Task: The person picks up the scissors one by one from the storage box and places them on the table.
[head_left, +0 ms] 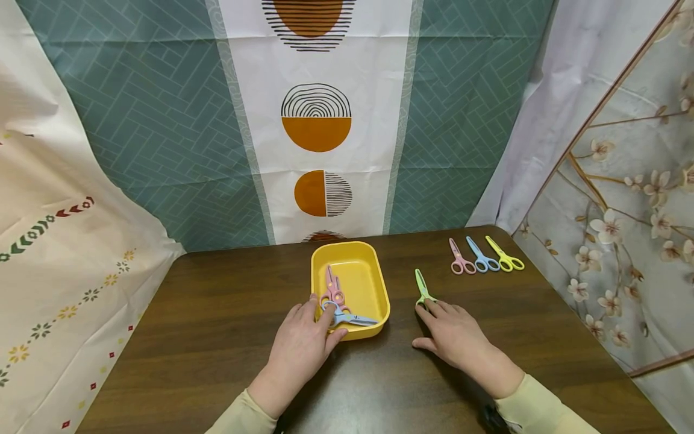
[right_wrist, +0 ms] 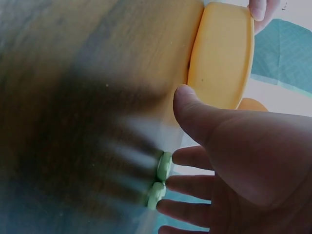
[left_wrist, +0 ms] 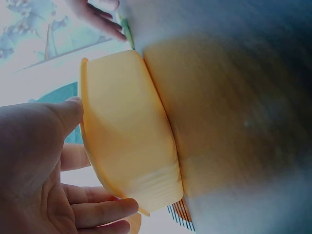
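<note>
A yellow tray [head_left: 382, 289] stands on the table, and my left hand [head_left: 300, 340] lies over its near-left corner. Its thumb is at the rim; the index finger reaches inside onto the handle of blue scissors [head_left: 355, 319]. Other left fingers stay along the tray's outer left side. Pink scissors [head_left: 332, 286] lie partly under the blue pair, so I cannot tell how many there are. To the right of the tray, my right hand [head_left: 458, 337] touches the handle loops of green scissors [head_left: 420, 283] with extended fingertips. The green blades point away from me.
At the table's back right lie pink scissors [head_left: 459, 258], blue scissors [head_left: 481, 255] and yellow scissors [head_left: 504, 254] in a row. Patterned cloth [head_left: 336, 144] hangs behind the brown table [head_left: 228, 301], with more cloth at both sides.
</note>
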Tool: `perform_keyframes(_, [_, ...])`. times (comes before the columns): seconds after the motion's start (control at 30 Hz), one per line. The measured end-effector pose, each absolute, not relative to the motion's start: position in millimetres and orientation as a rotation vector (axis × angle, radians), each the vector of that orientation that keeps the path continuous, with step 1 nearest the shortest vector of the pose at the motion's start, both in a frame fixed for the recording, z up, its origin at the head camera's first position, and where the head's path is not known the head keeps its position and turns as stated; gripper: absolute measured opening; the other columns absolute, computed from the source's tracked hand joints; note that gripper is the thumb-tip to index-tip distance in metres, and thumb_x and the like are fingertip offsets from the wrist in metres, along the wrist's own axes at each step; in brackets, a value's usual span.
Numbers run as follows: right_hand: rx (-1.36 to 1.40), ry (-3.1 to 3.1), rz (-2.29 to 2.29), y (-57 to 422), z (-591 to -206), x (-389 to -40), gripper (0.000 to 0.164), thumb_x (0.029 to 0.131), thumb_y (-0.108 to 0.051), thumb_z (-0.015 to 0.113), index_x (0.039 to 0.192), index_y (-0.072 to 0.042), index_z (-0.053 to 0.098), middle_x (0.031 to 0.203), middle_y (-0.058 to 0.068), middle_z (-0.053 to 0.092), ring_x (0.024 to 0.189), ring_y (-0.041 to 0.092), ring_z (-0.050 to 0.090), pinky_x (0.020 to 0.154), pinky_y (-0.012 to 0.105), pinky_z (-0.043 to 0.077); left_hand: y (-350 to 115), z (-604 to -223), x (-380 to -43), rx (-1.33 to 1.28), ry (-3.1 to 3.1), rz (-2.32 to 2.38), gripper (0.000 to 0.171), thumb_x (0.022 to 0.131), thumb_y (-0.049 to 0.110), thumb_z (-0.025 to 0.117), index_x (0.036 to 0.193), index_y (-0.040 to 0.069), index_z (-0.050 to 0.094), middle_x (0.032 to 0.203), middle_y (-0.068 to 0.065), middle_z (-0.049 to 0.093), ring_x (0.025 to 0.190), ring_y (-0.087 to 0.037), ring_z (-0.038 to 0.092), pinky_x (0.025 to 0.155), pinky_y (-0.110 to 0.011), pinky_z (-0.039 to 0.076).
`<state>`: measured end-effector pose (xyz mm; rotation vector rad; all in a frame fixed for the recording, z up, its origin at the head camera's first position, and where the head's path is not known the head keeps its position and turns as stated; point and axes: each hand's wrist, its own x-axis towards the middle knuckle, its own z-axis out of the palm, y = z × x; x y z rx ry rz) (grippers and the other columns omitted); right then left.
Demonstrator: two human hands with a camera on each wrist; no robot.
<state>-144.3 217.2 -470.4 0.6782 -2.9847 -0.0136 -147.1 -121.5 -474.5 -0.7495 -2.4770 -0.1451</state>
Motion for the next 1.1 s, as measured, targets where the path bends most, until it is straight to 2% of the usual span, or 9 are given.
perform_keyframes(0.53, [0.646,-3.005,0.017,215.1,-473.3,-146.8,0.071,0.102,-0.052,0.076,0.15,-0.002,0.065,0.155,0.026,0.06,0.142,0.048,0.058,0.111,0.065,0.05,-121.8,-475.6,-147.1,-0.75,-2.471,-0.153,0.053,0.099,0.051,0.082,0.126,0.005,0.077,0.121,-0.03,0.071,0.104,-0.043,0.072,0.102,-0.053,0.058])
perform_keyframes(1.1, [0.651,-3.08,0.114,220.5,-468.6,-171.7,0.069,0.104,-0.047,0.076,0.152,0.0,0.063,0.157,0.029,0.057,0.145,0.051,0.054,0.114,0.066,0.048,-120.8,-471.2,-144.3,-0.756,-2.431,-0.163,0.052,0.096,0.049,0.086,0.121,0.004,0.077,0.118,-0.031,0.071,0.101,-0.043,0.073,0.1,-0.054,0.059])
